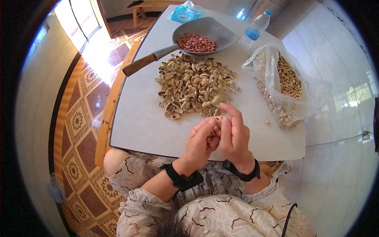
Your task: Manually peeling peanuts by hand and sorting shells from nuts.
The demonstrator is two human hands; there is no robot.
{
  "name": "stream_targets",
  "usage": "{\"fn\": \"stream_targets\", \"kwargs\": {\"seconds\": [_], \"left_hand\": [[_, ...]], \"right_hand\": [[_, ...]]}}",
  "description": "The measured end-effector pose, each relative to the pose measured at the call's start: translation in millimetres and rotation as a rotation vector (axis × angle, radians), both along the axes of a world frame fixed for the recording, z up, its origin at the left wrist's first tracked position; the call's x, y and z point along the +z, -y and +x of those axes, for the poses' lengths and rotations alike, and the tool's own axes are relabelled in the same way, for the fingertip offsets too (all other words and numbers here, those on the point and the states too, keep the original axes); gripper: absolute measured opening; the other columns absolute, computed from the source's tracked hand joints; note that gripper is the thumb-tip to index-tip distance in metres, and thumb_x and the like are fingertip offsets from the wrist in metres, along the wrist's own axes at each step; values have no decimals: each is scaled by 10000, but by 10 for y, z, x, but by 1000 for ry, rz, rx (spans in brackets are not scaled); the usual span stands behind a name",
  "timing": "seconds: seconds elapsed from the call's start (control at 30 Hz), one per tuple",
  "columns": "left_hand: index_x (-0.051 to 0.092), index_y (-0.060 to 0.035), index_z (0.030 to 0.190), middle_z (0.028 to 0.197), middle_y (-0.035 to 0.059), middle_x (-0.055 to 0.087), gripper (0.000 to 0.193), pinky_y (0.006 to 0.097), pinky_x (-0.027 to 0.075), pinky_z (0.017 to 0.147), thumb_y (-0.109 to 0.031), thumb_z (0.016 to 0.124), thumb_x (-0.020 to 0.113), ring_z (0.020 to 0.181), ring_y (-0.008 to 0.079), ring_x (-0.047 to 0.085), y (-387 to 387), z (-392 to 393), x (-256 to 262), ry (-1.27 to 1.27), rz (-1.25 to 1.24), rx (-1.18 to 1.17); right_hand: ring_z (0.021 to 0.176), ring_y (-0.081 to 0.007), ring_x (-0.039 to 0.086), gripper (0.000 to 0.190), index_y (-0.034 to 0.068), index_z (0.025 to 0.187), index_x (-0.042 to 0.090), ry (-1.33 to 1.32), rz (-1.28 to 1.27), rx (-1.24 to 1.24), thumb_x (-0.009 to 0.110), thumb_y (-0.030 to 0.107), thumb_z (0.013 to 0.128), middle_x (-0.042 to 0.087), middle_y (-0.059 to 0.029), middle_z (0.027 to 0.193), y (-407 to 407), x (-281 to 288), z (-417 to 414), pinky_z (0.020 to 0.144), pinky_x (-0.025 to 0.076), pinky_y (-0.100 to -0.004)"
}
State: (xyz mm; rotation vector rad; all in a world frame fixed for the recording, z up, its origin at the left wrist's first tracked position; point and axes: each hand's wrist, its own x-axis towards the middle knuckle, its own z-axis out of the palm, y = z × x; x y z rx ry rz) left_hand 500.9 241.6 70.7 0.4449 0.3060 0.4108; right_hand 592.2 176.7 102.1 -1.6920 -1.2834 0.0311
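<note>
My left hand (201, 139) and my right hand (235, 134) meet above the table's near edge. Between their fingertips is a peanut shell (218, 121), and reddish kernels show in the curled palm of my left hand. Just beyond my hands spreads a heap of peanut shells (192, 84). Behind the heap stands a metal scoop (223, 32) with a wooden handle, and red-skinned peanut kernels (196, 43) lie in it. On the right, an open clear plastic bag (275, 89) holds unshelled peanuts (287, 78). A single small peanut (267, 121) lies on the table between the bag and my right hand.
The light grey table (142, 118) bears a blue tissue pack (185, 14) at its far edge and a plastic bottle with a blue cap (257, 26) at the far right. A wooden bench (108, 118) runs along the left side. Another bench (148, 4) stands farther back.
</note>
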Motion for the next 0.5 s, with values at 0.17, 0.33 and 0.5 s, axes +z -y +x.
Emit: {"fn": "stream_targets", "kwargs": {"seconds": [0.17,0.33,0.5], "left_hand": [[564,-34,1025,760,-13,528,260,166,251,404,-233,922,431,511,35,357,-63,45,-70,9,-103,21],[528,-5,1082,813,-5,534,269,161,249,392,-188,916,420,522,35,355,-139,38,-131,128,-289,-48],[476,9,1159,813,-13,530,305,143,244,358,-188,935,410,500,23,319,-148,54,-57,108,-307,-15]], "right_hand": [[579,-197,592,279,22,1186,439,-148,-2,-33,431,100,919,600,-117,674,-10,109,43,544,464,-288],[588,-203,590,317,37,1182,450,-209,-303,-160,504,151,892,606,-123,705,121,2,430,571,466,-305],[614,-206,608,263,33,1096,532,59,-363,-372,545,108,845,615,-137,772,467,33,889,585,478,-316]]}}
